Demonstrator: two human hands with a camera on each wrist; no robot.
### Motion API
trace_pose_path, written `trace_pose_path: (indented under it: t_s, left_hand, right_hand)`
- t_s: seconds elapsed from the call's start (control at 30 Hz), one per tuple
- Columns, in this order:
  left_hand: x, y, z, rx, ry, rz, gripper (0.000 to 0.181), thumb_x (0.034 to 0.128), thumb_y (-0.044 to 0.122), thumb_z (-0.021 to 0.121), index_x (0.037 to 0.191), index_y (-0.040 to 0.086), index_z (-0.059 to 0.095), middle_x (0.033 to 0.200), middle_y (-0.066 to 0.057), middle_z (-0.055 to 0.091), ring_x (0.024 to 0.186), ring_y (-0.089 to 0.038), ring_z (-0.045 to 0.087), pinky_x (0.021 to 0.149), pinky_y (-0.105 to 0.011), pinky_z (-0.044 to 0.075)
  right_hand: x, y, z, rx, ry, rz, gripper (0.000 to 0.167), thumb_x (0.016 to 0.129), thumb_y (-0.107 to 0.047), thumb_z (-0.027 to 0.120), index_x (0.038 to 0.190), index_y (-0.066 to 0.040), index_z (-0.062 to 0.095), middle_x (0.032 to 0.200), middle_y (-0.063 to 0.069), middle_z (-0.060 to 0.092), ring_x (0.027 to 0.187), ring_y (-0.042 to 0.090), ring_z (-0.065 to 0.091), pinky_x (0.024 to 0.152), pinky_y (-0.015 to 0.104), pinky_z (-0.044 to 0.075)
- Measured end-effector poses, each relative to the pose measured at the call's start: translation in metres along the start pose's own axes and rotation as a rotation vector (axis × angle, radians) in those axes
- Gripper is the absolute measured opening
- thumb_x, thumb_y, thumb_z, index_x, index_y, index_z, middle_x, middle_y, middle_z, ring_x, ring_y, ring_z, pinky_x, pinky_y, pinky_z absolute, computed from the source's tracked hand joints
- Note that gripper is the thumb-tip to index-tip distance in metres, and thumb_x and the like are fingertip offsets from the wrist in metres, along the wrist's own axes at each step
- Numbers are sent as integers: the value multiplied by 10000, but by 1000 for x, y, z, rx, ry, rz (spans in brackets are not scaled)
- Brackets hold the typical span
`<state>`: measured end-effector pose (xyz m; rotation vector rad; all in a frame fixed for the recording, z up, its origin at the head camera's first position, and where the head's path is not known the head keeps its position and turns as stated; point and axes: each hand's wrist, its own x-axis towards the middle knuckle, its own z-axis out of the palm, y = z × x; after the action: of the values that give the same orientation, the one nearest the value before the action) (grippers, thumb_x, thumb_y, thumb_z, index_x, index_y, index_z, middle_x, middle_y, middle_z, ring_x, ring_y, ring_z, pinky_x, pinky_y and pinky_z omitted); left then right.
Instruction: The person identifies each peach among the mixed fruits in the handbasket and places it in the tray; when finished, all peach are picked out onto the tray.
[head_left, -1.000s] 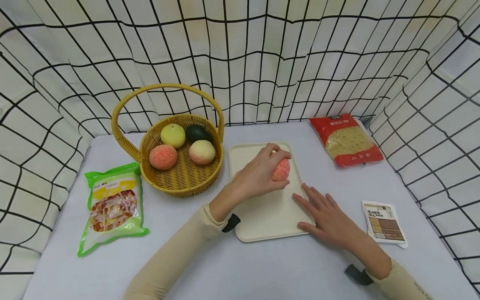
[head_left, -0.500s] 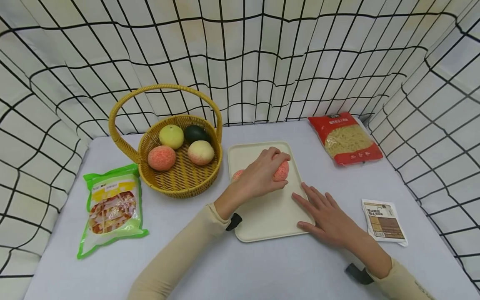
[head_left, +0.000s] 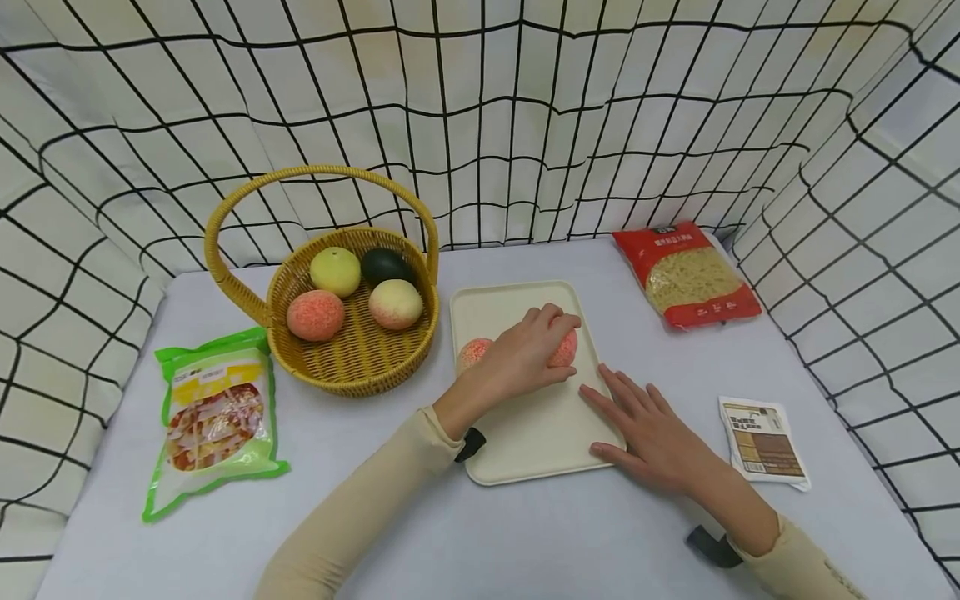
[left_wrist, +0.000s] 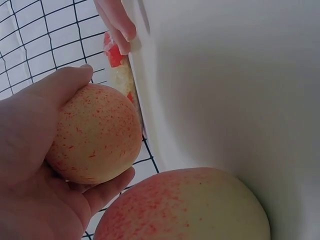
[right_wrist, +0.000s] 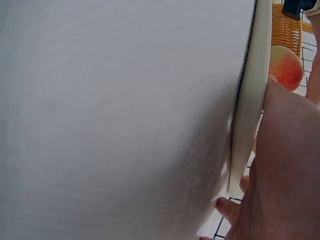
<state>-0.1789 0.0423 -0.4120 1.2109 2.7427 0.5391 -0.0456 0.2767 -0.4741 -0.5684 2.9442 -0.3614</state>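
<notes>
My left hand (head_left: pixel 528 354) reaches over a cream tray (head_left: pixel 540 454) and grips a speckled pink peach (head_left: pixel 564 348), with fingers and thumb curled round it. In the left wrist view the held peach (left_wrist: pixel 100 132) shows a yellowish side with red flecks. A second peach (head_left: pixel 474 353) sits at the tray's left side, partly hidden by my left hand and forearm. My right hand (head_left: pixel 648 433) touches the tray's right edge with spread fingers. In the right wrist view it lies along the tray's rim (right_wrist: pixel 250 105).
Left of the tray stands a wicker basket (head_left: pixel 360 385) with a tall handle, holding several fruits. A green-edged food bag (head_left: pixel 217 425) lies at far left. A red pasta bag (head_left: pixel 690 275) and a small brown-white packet (head_left: pixel 765 442) lie at right. Black netting (head_left: pixel 480 158) encloses the table.
The head view has shifted slightly. My left hand has moved a little right and nearer, still holding the peach, and more of the second peach shows. My right hand stays at the tray's edge.
</notes>
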Motion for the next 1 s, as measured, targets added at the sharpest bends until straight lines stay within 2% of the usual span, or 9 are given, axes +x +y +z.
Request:
trace_pose_path:
  t_s: [0.23,0.57,0.73,1.0]
  left_hand:
    - [1,0,4,27,-13,6,642,993,394,759,1534,165,499,1468,-90,534,1292,-283,577,983,-394,598]
    - [2,-1,10,79,-32,3,610,997,384,755,1506,150,514,1446,-108,542,1273,-299,585,958,-405,604]
    - [3,-1,14,106,-52,-19,608,993,386,759,1500,158,512,1437,-108,539,1280,-292,576,948,-393,604]
    - [5,-2,16,96,-69,-61,643,977,412,775,1506,182,491,1451,-110,537,1298,-292,569,921,-408,617]
  right_hand:
    - [0,-1,0,-2,2,-1,839,994,-609,631,1698,-358,252,1816,68,130,1649,380,210,1255,752,238]
    - [1,0,0,0,-1,-2,849,989,-624,628,1700,-371,238,1820,52,106,1653,370,198,1260,750,229]
    - [1,0,0,1,1,-3,846,989,-616,633,1699,-368,245,1820,54,108,1651,369,199,1262,748,228]
    - [0,1,1,-3,2,-3,847,984,-624,633,1697,-370,252,1819,54,112,1648,364,201,1262,748,228]
